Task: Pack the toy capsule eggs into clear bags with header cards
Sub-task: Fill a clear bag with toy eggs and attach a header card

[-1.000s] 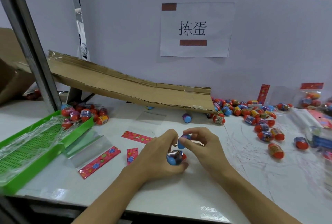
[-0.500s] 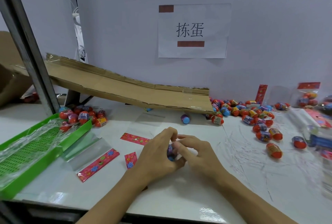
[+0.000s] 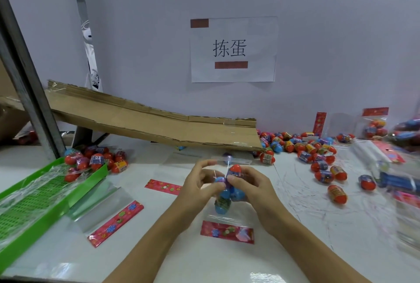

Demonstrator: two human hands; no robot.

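Both hands meet over the middle of the white table. My left hand [image 3: 200,186] and my right hand [image 3: 255,188] grip a clear bag [image 3: 223,212] that hangs down between them, its red header card [image 3: 227,231] at the bottom near the table. Blue capsule eggs [image 3: 223,198] show inside the bag. A red-topped egg [image 3: 235,170] sits at the bag's upper end, pinched by my right fingers. Several loose red and blue eggs [image 3: 318,157] lie scattered to the right.
A cardboard ramp [image 3: 147,121] slopes down toward the egg pile. A green tray [image 3: 34,203] with plastic film stands at left, more eggs [image 3: 95,162] behind it. Empty bags with red headers [image 3: 113,223] lie at left. Packed bags [image 3: 375,123] lean at the far right wall.
The hands rose slightly from the table with the eggs. A clear bag with its red header now hangs below them, and a red-topped egg has come up at the top.
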